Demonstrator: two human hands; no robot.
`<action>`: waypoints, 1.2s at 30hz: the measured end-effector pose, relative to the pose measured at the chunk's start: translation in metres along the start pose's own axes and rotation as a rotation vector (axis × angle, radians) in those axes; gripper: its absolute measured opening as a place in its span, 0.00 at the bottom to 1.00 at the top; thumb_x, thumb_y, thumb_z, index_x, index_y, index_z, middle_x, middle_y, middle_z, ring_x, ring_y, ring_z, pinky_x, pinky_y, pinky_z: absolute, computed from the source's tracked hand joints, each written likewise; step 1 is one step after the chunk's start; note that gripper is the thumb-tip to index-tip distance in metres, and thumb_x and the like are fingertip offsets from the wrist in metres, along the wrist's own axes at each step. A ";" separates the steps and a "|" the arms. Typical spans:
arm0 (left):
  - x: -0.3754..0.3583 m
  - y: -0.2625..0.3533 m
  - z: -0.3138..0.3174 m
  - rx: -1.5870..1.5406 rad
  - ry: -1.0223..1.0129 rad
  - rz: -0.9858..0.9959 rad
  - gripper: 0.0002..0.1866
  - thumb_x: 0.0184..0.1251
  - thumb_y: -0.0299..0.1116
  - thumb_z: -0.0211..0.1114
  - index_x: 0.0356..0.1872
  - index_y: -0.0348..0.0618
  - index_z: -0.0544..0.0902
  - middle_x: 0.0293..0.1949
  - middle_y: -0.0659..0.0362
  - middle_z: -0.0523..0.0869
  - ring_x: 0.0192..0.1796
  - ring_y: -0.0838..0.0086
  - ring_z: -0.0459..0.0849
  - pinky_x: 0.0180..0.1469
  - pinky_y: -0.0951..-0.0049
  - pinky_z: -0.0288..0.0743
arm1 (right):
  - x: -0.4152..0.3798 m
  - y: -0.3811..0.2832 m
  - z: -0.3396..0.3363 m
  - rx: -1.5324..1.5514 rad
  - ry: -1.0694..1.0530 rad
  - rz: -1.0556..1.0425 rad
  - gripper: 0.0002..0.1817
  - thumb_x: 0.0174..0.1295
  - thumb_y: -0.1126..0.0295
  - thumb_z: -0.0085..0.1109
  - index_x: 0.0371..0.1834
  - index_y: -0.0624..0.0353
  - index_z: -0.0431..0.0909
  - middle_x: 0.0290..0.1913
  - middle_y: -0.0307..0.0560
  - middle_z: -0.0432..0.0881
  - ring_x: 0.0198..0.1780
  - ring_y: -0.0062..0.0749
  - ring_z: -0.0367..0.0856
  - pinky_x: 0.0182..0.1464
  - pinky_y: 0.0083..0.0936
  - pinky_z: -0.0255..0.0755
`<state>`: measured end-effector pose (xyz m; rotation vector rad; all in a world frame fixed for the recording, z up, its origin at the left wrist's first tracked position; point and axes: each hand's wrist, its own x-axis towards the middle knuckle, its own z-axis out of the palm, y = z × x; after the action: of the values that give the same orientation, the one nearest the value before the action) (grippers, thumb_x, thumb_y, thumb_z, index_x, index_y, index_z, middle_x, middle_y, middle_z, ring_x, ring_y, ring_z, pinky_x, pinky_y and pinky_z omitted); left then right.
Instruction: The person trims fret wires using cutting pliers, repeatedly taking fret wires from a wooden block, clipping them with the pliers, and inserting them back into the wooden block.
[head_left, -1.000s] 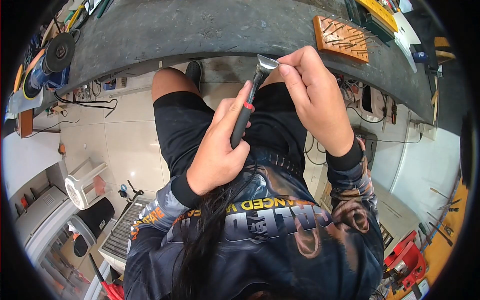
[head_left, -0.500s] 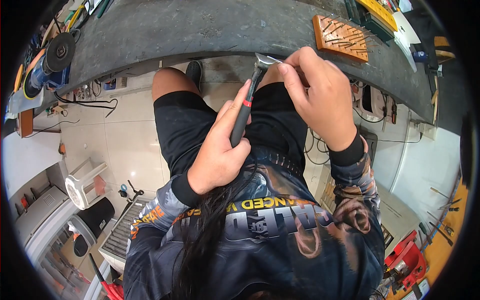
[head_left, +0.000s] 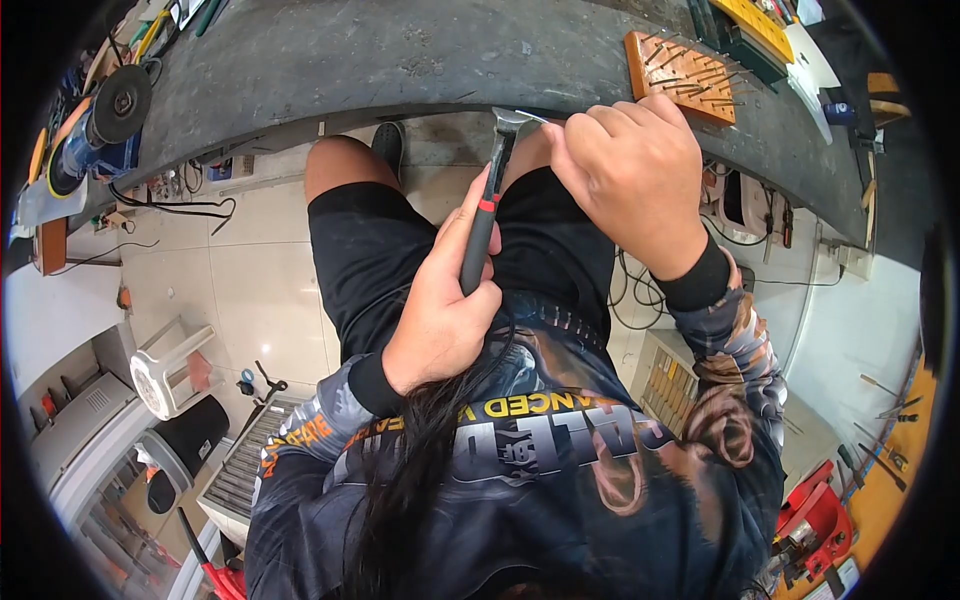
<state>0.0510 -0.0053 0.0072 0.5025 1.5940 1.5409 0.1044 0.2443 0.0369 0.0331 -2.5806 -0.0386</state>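
Observation:
My left hand (head_left: 447, 325) is wrapped around the dark grey grip of a hand tool (head_left: 478, 250) with a red band, a black shaft and a flared metal head. The tool points away from me over my lap, its head just short of the bench edge. My right hand (head_left: 635, 180) is closed at the right of that head, thumb and fingers pinched on a thin, pale metal piece (head_left: 532, 117). The far end of this piece meets the tool's head in this view; its other end is hidden in my fingers.
A dark workbench (head_left: 400, 60) curves across in front of me. On it, at the right, stands a wooden block (head_left: 690, 85) full of thin bits. An angle grinder (head_left: 112, 110) lies at the left. Cables (head_left: 635, 290) hang below the bench, and a white stool (head_left: 170, 370) stands behind left.
The tool's head has shifted slightly left. My right hand has rolled over, its knuckles now turned up and its fingers curled tighter around the thin metal piece.

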 end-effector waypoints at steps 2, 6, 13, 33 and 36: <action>-0.001 0.003 -0.001 0.009 0.002 0.005 0.56 0.63 0.13 0.55 0.99 0.41 0.58 0.59 0.63 0.77 0.50 0.81 0.74 0.54 0.80 0.74 | 0.003 0.003 -0.002 0.014 0.015 -0.014 0.20 0.71 0.61 0.81 0.26 0.50 0.77 0.27 0.38 0.83 0.33 0.38 0.85 0.46 0.38 0.74; 0.002 0.007 -0.002 0.057 0.010 0.086 0.56 0.62 0.13 0.54 0.99 0.41 0.58 0.59 0.62 0.77 0.52 0.80 0.74 0.56 0.80 0.74 | 0.009 0.010 -0.013 0.046 0.028 -0.020 0.14 0.72 0.61 0.81 0.34 0.50 0.83 0.29 0.37 0.85 0.34 0.38 0.86 0.48 0.38 0.74; 0.003 0.004 -0.004 0.111 -0.019 0.111 0.57 0.61 0.13 0.53 1.00 0.41 0.58 0.61 0.61 0.77 0.51 0.79 0.74 0.56 0.80 0.73 | 0.002 0.006 -0.016 0.394 -0.071 0.109 0.16 0.78 0.70 0.75 0.65 0.52 0.89 0.34 0.38 0.91 0.37 0.38 0.90 0.51 0.38 0.75; 0.003 0.003 -0.003 0.102 -0.029 0.093 0.56 0.62 0.14 0.53 0.99 0.42 0.60 0.61 0.61 0.76 0.50 0.79 0.72 0.52 0.80 0.72 | -0.001 0.009 -0.014 0.148 -0.069 0.050 0.12 0.76 0.62 0.77 0.39 0.52 0.83 0.31 0.40 0.85 0.36 0.41 0.86 0.50 0.40 0.73; 0.002 0.003 -0.003 0.086 -0.033 0.078 0.56 0.61 0.13 0.52 0.99 0.42 0.60 0.61 0.62 0.76 0.50 0.80 0.72 0.52 0.80 0.72 | 0.002 0.007 -0.014 0.078 -0.029 0.019 0.19 0.74 0.60 0.79 0.30 0.51 0.78 0.29 0.39 0.83 0.35 0.40 0.85 0.52 0.40 0.74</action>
<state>0.0465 -0.0048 0.0092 0.6410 1.6374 1.5180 0.1102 0.2514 0.0496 0.0365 -2.6105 0.0691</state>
